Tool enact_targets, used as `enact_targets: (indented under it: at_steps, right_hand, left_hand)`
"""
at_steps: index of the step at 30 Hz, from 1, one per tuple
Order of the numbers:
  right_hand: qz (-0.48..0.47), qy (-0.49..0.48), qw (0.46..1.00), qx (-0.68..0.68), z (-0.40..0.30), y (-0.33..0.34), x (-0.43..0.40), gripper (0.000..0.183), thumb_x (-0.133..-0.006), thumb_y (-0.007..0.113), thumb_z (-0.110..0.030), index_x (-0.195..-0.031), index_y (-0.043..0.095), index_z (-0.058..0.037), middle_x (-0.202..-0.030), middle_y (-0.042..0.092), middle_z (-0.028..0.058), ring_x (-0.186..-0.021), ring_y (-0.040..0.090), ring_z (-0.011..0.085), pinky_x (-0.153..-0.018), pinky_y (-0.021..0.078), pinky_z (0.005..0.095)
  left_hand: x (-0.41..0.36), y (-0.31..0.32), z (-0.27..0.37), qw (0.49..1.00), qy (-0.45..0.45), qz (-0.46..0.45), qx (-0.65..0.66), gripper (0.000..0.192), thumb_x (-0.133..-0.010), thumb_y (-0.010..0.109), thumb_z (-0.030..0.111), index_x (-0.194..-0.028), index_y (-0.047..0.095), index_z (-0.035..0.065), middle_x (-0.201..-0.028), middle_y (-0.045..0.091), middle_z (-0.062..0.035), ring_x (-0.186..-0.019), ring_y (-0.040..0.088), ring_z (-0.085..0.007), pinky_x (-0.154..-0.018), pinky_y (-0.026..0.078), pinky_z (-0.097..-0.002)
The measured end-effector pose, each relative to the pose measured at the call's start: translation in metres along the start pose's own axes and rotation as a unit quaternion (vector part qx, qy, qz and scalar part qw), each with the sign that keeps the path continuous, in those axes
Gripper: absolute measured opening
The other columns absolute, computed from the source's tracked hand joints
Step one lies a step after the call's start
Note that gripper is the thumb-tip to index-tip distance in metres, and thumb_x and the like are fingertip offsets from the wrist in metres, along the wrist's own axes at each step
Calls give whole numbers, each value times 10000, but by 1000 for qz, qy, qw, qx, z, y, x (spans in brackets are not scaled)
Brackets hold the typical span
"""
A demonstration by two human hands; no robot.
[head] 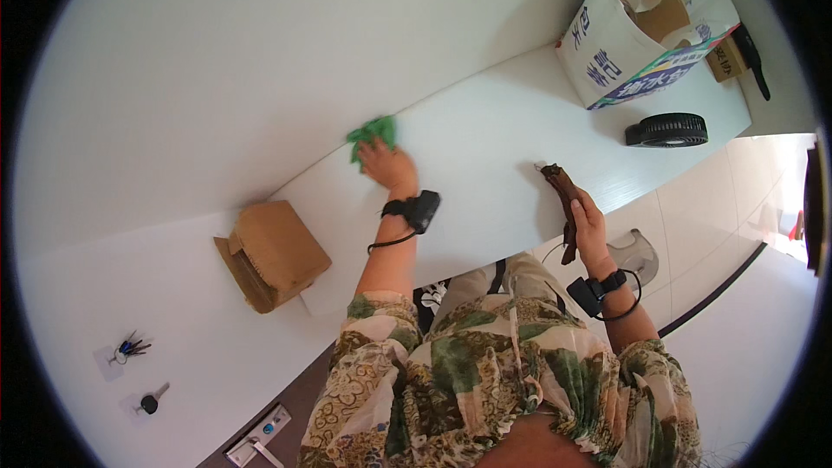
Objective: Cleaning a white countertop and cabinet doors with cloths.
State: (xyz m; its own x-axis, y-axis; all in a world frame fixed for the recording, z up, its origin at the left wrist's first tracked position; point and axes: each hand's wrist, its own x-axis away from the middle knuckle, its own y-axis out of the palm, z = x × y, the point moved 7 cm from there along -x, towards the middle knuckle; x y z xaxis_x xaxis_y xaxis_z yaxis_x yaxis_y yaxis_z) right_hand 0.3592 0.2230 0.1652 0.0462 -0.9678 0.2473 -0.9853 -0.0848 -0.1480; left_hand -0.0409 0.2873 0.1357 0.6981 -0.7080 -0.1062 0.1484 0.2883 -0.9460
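My left hand point(389, 166) presses a crumpled green cloth point(380, 132) onto the white tabletop point(468, 162), close to the edge where it meets the white wall. The hand is slightly blurred. At the table's near edge, my right hand point(588, 227) grips a long dark brown object point(564, 201), perhaps a folded case or strap, with a small metal ring at its far end. Both wrists wear black strapped devices with short cables.
A cardboard box point(279, 253) lies at the table's left end. On the right stand a large printed shopping bag point(598, 52) and a black handheld fan point(669, 130). Keys point(132, 348) hang from a hook at the lower left, near a door handle point(260, 445).
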Motion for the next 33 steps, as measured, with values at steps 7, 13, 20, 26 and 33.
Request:
enact_targets:
  at_steps: [7,13,20,26,33]
  right_hand:
    - [-30,73,997,-24,-8,51,-14,316,-948,443,-132,-1215,503,26,-1058,596,57,-980,514,122,-878,401,250]
    - [-57,51,997,-14,-28,117,-16,328,-950,449,-150,-1219,497,31,-1077,585,60,-992,503,125,-892,390,251]
    - [8,29,999,-30,-20,98,8,343,-949,469,-175,-1220,501,34,-1098,574,58,-1005,494,123,-903,384,251]
    - [16,30,998,-56,-5,81,20,340,-952,471,-185,-1215,508,28,-1057,574,34,-954,492,99,-845,392,222]
    - [-14,23,1000,8,10,117,36,335,-953,450,-170,-1230,503,10,-1015,580,27,-901,496,88,-795,404,213]
  left_hand:
    - [-5,9,68,992,109,-27,59,591,-790,553,120,-1360,412,182,-1429,279,-229,-1325,233,-407,-1044,203,-542]
    - [-9,7,88,955,260,-100,96,625,-759,598,132,-1354,423,209,-1436,279,-216,-1339,221,-387,-1059,194,-535]
    - [30,-25,61,895,388,-132,176,479,-803,468,-34,-1236,549,157,-1386,404,-135,-1311,324,-316,-1078,241,-451]
    - [20,-25,-18,930,338,-64,130,492,-783,447,-62,-1226,547,127,-1364,431,-141,-1293,345,-336,-1065,263,-459]
    - [-36,-42,-215,984,177,2,28,560,-721,493,-76,-1253,518,98,-1348,434,-184,-1261,366,-377,-1032,282,-489]
